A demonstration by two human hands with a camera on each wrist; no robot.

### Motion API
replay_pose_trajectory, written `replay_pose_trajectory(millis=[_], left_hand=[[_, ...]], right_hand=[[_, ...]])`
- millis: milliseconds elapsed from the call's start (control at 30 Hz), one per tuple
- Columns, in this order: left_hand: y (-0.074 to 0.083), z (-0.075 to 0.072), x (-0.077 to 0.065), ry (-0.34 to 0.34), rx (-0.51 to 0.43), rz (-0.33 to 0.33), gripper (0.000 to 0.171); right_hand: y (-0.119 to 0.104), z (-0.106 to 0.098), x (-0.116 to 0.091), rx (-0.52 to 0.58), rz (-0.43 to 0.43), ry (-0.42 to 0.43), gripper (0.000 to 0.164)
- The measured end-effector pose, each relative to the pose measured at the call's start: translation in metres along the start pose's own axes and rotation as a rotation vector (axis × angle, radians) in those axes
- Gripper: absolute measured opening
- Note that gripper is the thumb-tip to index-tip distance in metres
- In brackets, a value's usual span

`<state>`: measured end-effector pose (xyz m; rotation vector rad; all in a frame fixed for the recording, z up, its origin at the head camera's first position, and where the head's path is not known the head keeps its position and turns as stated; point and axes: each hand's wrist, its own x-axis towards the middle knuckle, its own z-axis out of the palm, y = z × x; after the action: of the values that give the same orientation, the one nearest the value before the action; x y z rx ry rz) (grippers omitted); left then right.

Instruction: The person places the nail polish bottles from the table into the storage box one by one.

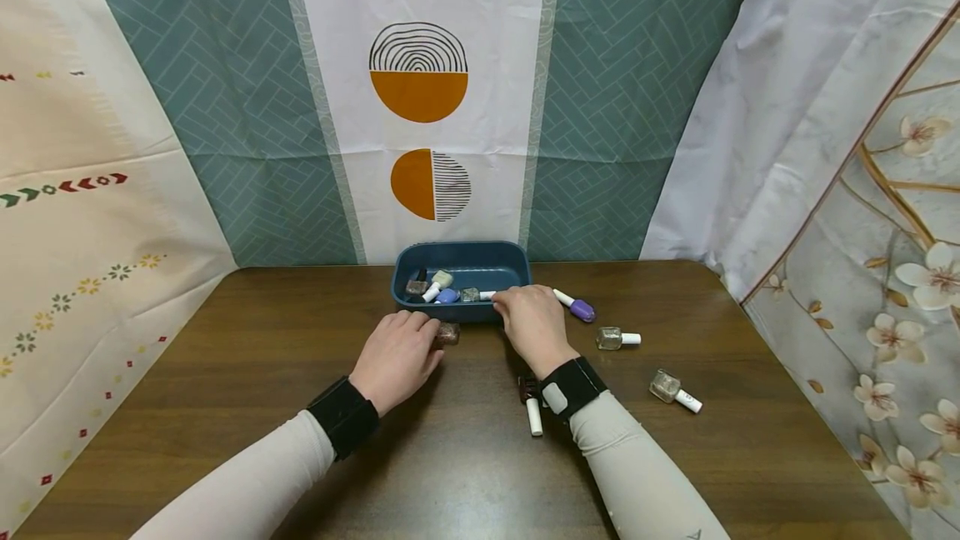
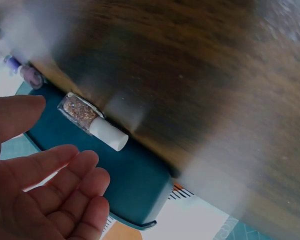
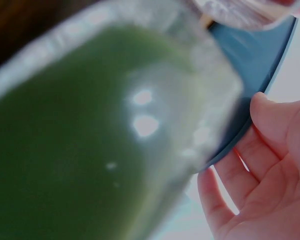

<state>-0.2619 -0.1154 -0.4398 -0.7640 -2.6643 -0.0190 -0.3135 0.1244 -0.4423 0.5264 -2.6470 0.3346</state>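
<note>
A dark blue bin (image 1: 461, 315) stands at the back of the table with several nail polish bottles inside, among them a grey glitter bottle (image 1: 470, 295) with a white cap. My right hand (image 1: 534, 325) reaches over the bin's near right rim, its thumb and fairly straight fingers close to that cap; the fingertips are partly hidden behind the rim in the right wrist view. My left hand (image 1: 397, 357) is beside a brown glitter nail polish bottle (image 2: 80, 112), which lies before the bin's front wall. In the left wrist view its relaxed fingers are apart from the bottle.
Right of the bin lie a purple bottle (image 1: 582, 310) and two glitter bottles (image 1: 609, 338) (image 1: 664, 386), all white-capped. A dark red bottle (image 1: 528, 388) lies beside my right wrist. A green bottle (image 3: 85, 135) looms blurred before the right wrist camera. Patterned cloths hang behind the table.
</note>
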Motion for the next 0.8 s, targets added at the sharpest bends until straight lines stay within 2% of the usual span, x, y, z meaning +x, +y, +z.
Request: replay_pose_trajectory(millis=[433, 800], left_hand=[[-0.0021, 0.0055, 0.0018, -0.044, 0.028, -0.028, 0.033], [0.0, 0.0011, 0.0048, -0.047, 0.023, -0.048, 0.03]], right_hand=[[-0.0005, -0.0004, -0.0004, 0.003, 0.001, 0.0, 0.016], [-0.001, -0.0015, 0.0005, 0.004, 0.003, -0.007, 0.016]])
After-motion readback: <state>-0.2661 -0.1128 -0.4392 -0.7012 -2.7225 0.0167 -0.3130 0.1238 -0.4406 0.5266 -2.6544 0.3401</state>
